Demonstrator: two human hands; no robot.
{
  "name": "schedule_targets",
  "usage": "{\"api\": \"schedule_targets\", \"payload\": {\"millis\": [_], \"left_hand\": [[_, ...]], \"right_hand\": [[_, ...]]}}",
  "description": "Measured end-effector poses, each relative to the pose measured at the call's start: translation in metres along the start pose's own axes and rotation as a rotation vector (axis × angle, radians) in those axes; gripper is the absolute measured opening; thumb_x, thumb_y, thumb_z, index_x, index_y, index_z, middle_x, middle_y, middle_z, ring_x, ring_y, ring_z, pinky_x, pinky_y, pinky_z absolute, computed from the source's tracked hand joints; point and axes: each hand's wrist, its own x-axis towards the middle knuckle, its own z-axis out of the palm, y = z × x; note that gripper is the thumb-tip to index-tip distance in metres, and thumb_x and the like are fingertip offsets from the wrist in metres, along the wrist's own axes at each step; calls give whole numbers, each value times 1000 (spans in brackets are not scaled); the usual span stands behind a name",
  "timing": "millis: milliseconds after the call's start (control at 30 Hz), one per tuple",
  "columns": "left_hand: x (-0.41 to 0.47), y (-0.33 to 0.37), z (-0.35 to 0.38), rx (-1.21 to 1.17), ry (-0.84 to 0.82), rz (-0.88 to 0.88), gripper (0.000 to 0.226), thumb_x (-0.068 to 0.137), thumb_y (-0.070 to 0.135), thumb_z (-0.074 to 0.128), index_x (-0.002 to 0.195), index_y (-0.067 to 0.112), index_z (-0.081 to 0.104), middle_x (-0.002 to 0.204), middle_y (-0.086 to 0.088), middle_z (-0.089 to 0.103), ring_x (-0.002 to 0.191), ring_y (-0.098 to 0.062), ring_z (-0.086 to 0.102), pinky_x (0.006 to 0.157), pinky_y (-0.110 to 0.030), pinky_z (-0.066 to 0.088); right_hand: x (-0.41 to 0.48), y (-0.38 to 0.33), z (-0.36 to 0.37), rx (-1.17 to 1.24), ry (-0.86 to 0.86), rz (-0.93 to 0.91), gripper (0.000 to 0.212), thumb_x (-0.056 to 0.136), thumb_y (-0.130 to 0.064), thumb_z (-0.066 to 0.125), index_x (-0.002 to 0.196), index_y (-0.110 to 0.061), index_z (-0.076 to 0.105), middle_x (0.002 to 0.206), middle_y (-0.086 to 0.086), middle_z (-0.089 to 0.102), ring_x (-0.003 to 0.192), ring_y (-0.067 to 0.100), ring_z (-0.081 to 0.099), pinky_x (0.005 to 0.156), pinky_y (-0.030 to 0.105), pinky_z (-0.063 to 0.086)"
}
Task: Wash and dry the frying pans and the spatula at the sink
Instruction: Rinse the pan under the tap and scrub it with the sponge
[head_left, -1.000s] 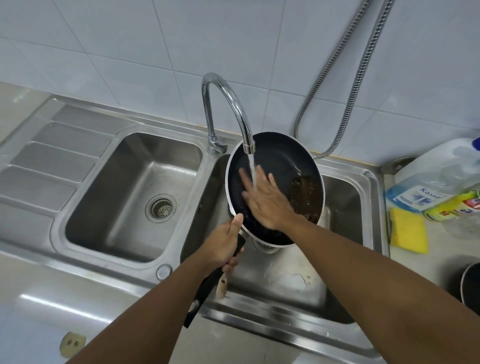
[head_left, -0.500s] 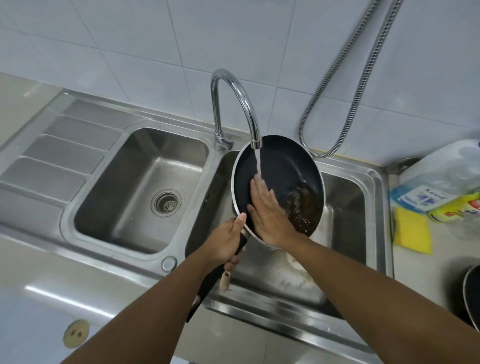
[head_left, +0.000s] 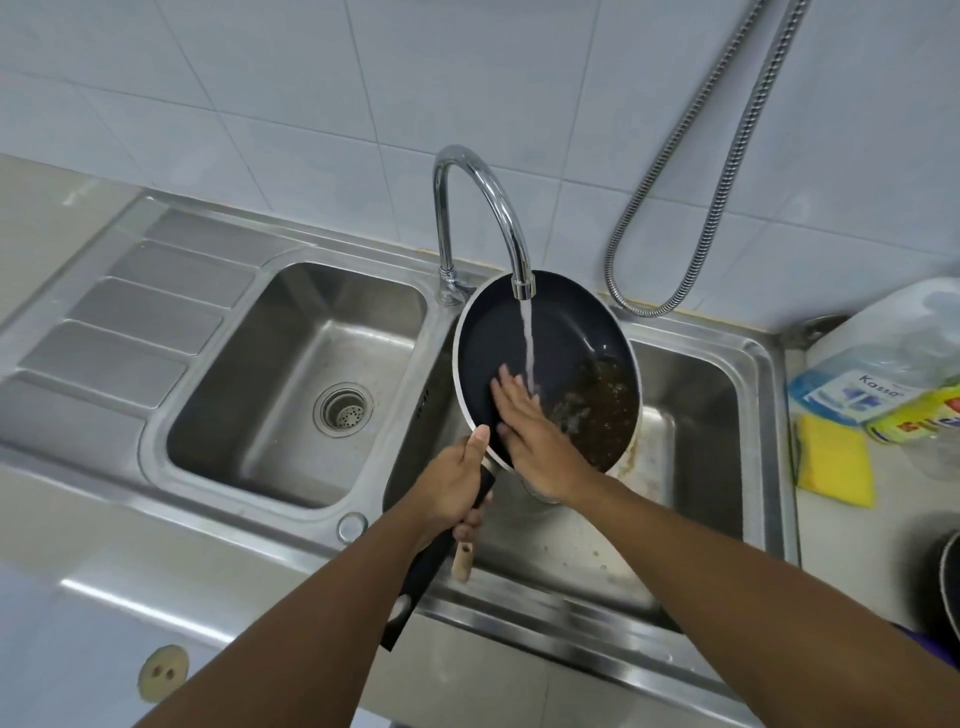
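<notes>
A dark frying pan (head_left: 540, 343) tilts under the running faucet (head_left: 488, 208), held over the right-hand basin (head_left: 696, 447) of the steel sink, its open face turned up toward the camera. Its long axis runs from the handle (head_left: 441, 551), nearest the viewer and low on the faucet's near side, up and away to the rim beneath the spout. The left hand (head_left: 452, 488) is closed around that handle. The right hand (head_left: 535, 431), flat and spread, presses on the pan's floor just beside the stream; half a second earlier it sat lower, nearer the rim, so the rubbing stroke is sweeping up the surface. Brown, greasy water (head_left: 597, 410) pools at the pan's low side, right of the stream, suggesting the wash is at an early stage. A yellow sponge (head_left: 834, 462) lies on the surface, well right of the faucet.
</notes>
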Motion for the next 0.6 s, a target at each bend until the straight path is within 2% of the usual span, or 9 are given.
{"api": "schedule_targets", "payload": {"millis": [100, 167, 200, 233, 300, 367, 400, 500, 600], "left_hand": [[0, -2, -9, -3, 15, 0, 54, 104, 66, 30, 126, 24, 55, 73, -16, 54, 42, -16, 41, 40, -22, 34], [-1, -4, -11, -3, 0, -6, 53, 103, 66, 29, 127, 26, 54, 75, -17, 54, 43, -15, 40, 40, -22, 34], [-1, -5, -11, 11, -10, -6, 54, 103, 66, 28, 128, 26, 53, 75, -17, 54, 43, -15, 40, 40, -23, 35], [-1, -7, -11, 22, -20, -6, 55, 103, 67, 27, 128, 25, 53, 75, -17, 54, 42, -15, 40, 39, -23, 35], [0, -8, -12, -1, -34, -13, 59, 103, 67, 27, 124, 18, 54, 72, -15, 53, 41, -14, 39, 39, -23, 34], [0, -8, -13, -25, -45, -32, 61, 104, 66, 27, 119, 14, 55, 65, -11, 52, 40, -13, 37, 39, -23, 33], [-1, -7, -13, -21, -42, -40, 59, 104, 65, 26, 118, 15, 55, 61, -8, 51, 40, -12, 36, 39, -23, 33], [-1, -11, -12, -10, -36, -68, 56, 105, 65, 25, 128, 22, 52, 68, -11, 53, 41, -12, 37, 39, -23, 35], [0, -20, -11, -24, -55, -106, 66, 103, 68, 26, 128, 13, 53, 71, -13, 54, 42, -13, 38, 40, -23, 36]], "right_hand": [[-19, 22, -8, -120, -94, -38, 70, 106, -17, 42, 162, -33, 3, 168, -16, -13, 153, 6, -16, 124, 29, -6], [-24, 40, -22, -235, -67, 76, 68, 108, -30, 37, 160, -38, -6, 166, -16, -19, 153, 8, -18, 122, 31, -1], [-23, 47, -29, -223, -56, 142, 66, 109, -33, 36, 161, -37, -4, 167, -16, -18, 153, 7, -16, 121, 30, 1], [-20, 52, -36, -191, -43, 169, 63, 109, -32, 38, 162, -34, 3, 168, -14, -11, 154, 7, -10, 122, 27, 2], [-8, 52, -50, -158, 35, 141, 53, 106, -19, 45, 158, -25, 34, 167, -4, 22, 154, 13, 17, 123, 24, 11], [10, 45, -68, -188, 177, 107, 43, 99, -6, 49, 139, -16, 60, 147, 5, 56, 139, 21, 48, 120, 30, 29], [23, 39, -78, -208, 228, 88, 42, 97, -2, 48, 133, -15, 65, 138, 6, 63, 131, 22, 56, 118, 35, 37], [71, 16, -107, -280, 278, 17, 49, 93, 3, 44, 134, -18, 60, 132, 6, 62, 121, 24, 56, 107, 46, 45], [122, -6, -124, -337, 121, 58, 62, 85, -11, 47, 144, -30, 45, 137, 2, 50, 118, 23, 53, 99, 45, 49]]}}
